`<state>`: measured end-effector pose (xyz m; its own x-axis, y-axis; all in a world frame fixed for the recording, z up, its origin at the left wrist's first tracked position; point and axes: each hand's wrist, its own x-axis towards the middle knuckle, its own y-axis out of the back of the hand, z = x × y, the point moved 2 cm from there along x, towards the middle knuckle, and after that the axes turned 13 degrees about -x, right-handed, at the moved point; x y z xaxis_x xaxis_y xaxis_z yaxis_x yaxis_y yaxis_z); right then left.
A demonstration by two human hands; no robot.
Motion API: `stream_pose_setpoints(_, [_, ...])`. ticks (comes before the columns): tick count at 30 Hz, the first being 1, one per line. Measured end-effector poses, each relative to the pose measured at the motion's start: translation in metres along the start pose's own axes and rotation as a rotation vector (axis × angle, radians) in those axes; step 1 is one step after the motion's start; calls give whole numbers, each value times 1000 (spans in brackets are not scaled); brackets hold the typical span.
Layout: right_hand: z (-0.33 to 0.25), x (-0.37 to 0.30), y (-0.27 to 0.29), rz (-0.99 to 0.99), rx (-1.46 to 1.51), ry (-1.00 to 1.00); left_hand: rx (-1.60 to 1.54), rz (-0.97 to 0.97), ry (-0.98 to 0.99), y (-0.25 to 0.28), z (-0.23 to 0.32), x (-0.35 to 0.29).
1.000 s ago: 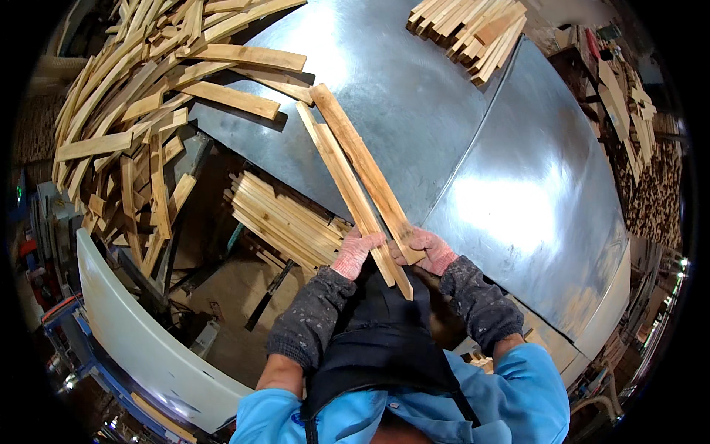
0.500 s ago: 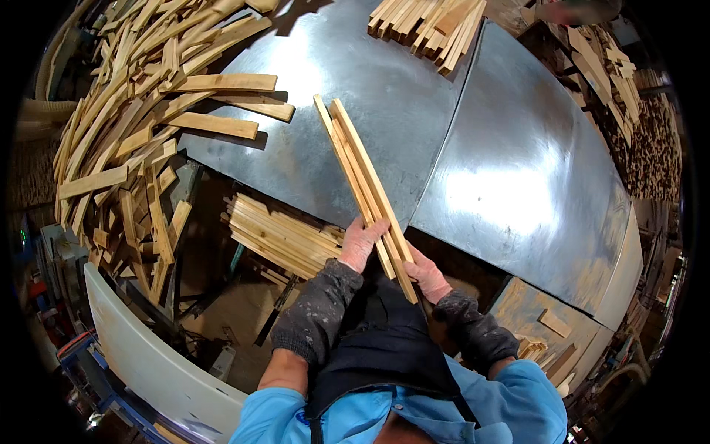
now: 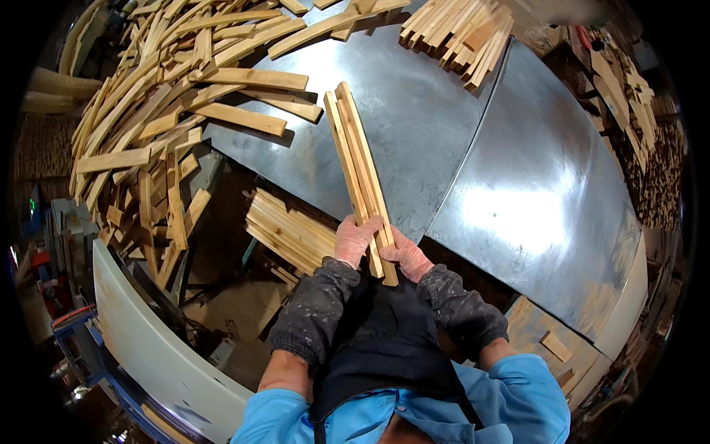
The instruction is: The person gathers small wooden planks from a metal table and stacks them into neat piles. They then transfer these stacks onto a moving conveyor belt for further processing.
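Note:
A small bundle of long, narrow wooden strips (image 3: 356,159) stands out in front of my body, its far end over the metal table and its near end by my apron. My left hand (image 3: 355,238), in a pinkish work glove, is closed round the bundle's left side near the lower end. My right hand (image 3: 407,255), gloved alike, grips the same strips from the right, slightly lower. The strips lie side by side, their ends uneven. Parts of both hands' fingers are hidden by the wood.
The shiny metal tabletop (image 3: 414,103) has a seam across it. A tangled heap of wooden slats (image 3: 140,111) covers the left. Neatly stacked strips (image 3: 292,229) lie below the table edge at my left; another stack (image 3: 458,37) sits at the far side. A pale curved panel (image 3: 148,333) stands lower left.
The strips have been drawn closer together and turned slightly more upright, with their near end pulled left. Both hands stay closed on them. The whole view has shifted, showing more slats at the top.

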<state>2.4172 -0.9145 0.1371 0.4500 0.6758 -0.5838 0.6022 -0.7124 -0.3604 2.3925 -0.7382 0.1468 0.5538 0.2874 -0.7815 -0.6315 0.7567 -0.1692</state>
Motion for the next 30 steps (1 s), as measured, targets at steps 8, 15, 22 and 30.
stream_pose_setpoints(8, [11, 5, 15, -71, 207, -169, 307, 95, -194, -14, 13, -15])
stream_pose_setpoints(15, [-11, -3, 24, -24, 87, -125, 318, -70, -174, -14, -11, -5])
stream_pose_setpoints(22, [-49, -8, 13, 145, -1154, -277, 596, 56, -100, -29, 36, 10])
stream_pose_setpoints(30, [-124, 59, 36, 59, -1611, -330, 403, 257, -136, -39, 37, 36])
